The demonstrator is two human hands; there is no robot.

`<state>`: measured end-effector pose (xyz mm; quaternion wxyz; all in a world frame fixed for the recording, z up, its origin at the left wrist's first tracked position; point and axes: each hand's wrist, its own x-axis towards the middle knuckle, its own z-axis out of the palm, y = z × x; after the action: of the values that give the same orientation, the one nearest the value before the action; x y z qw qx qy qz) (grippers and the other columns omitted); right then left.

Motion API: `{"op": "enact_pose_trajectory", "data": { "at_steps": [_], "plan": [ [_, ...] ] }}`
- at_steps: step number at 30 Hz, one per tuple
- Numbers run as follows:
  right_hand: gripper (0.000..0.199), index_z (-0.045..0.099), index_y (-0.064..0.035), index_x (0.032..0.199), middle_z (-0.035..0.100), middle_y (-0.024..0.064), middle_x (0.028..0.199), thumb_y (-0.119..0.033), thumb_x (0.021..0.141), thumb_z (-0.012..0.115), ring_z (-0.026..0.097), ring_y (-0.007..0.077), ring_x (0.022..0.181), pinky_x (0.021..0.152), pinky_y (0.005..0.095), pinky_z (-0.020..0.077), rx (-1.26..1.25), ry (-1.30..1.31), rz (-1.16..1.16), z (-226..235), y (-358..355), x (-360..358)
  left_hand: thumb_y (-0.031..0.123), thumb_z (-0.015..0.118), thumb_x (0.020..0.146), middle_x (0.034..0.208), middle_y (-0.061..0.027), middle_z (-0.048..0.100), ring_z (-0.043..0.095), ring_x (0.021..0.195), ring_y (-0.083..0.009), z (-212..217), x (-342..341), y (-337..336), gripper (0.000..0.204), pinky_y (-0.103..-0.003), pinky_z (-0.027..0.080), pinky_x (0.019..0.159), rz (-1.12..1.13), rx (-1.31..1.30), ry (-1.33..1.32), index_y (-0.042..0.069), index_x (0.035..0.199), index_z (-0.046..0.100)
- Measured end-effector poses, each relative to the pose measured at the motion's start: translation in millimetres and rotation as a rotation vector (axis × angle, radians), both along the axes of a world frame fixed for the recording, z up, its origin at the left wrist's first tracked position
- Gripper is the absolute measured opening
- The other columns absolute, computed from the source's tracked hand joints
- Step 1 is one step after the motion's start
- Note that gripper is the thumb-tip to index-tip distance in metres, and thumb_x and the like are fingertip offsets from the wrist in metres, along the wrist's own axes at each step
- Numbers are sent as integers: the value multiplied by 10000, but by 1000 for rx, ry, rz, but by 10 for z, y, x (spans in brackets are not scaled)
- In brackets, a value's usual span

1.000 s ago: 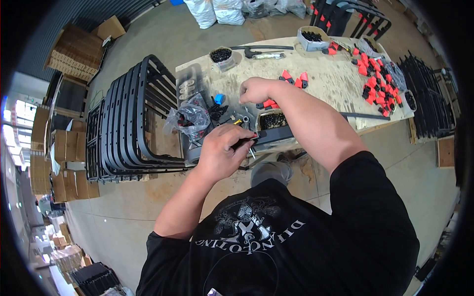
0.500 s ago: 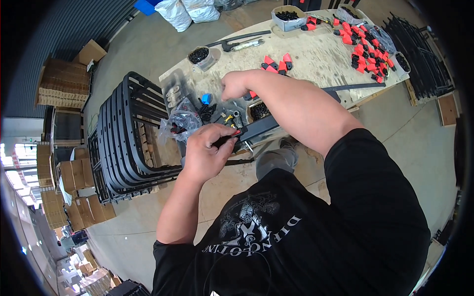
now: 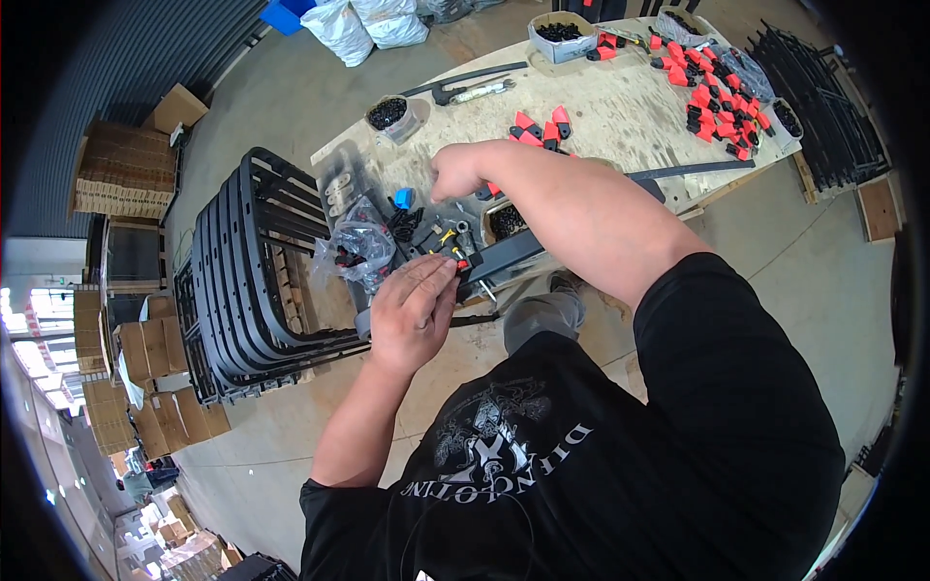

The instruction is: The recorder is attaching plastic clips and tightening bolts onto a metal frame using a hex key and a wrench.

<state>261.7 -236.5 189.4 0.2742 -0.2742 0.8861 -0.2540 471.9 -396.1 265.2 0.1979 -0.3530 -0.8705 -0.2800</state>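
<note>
At the near edge of the plywood table (image 3: 620, 107), the left hand (image 3: 412, 310) rests with fingers pressed together over a small part (image 3: 455, 254) with yellow and red bits, at the end of a black bar (image 3: 504, 257); whether they pinch it cannot be told. The part looks light, hard and stiff, small enough to slip, so it is best taken between thumb and fingertip at its sides. Just beyond, the right hand (image 3: 457, 172) hovers loosely curled, nothing clearly in it, above a tray of black fasteners (image 3: 509, 221). To the left lie a crumpled clear bag (image 3: 358, 250) and a stack of black frames (image 3: 252, 271) beside the table. Farther off, red-and-black clips (image 3: 717, 102) crowd the far right corner, with 2 tubs of black pieces (image 3: 562, 34) on the far edge. Compared with 0.5 s ago, the left hand has shifted slightly right, and the right hand sits a little farther out over the table.
</note>
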Motion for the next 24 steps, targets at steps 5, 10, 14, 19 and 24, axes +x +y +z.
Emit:
{"op": "enact_pose_trajectory", "data": {
  "at_steps": [5, 10, 14, 19, 24],
  "plan": [
    [446, 729, -18, 1120, 731, 194, 1091, -350, 822, 746, 695, 323, 1010, 893, 406, 536, 45, -24, 0, 85, -17, 12, 79, 820, 770, 1092, -152, 706, 682, 1015, -344, 101, 63, -5, 436, -414, 543, 892, 68, 38, -167, 20, 1166, 647],
    [421, 748, -32, 1084, 735, 199, 1067, -349, 806, 747, 702, 327, 990, 882, 410, 542, 4, 73, 11, 140, -34, 3, 151, 838, 763, 1140, -152, 700, 678, 1042, -306, 347, -67, -23, 539, -391, 518, 955, 73, 102, -266, 0, 1234, 623],
    [415, 747, -26, 1074, 733, 206, 1059, -337, 801, 733, 704, 331, 984, 881, 409, 544, -96, 120, -48, 198, 84, -98, 165, 793, 804, 1097, -182, 710, 702, 990, -327, 652, -354, 183, 482, -406, 536, 923, -24, 94, -461, -19, 1221, 637],
    [379, 747, -22, 1050, 732, 207, 1044, -311, 811, 697, 701, 342, 988, 885, 415, 545, -194, 188, -155, 261, 156, -133, 271, 745, 814, 1112, -223, 693, 660, 1040, -394, 715, -505, 614, 466, -444, 523, 927, -154, -254, -517, -23, 1165, 660],
    [365, 746, -24, 1042, 732, 204, 1036, -304, 813, 694, 697, 350, 990, 888, 419, 543, -195, 212, -130, 254, 125, -71, 307, 757, 795, 960, -250, 692, 671, 909, -418, 494, -555, 817, 481, -479, 534, 823, -177, -490, -615, -31, 1123, 658]
  ]
}}
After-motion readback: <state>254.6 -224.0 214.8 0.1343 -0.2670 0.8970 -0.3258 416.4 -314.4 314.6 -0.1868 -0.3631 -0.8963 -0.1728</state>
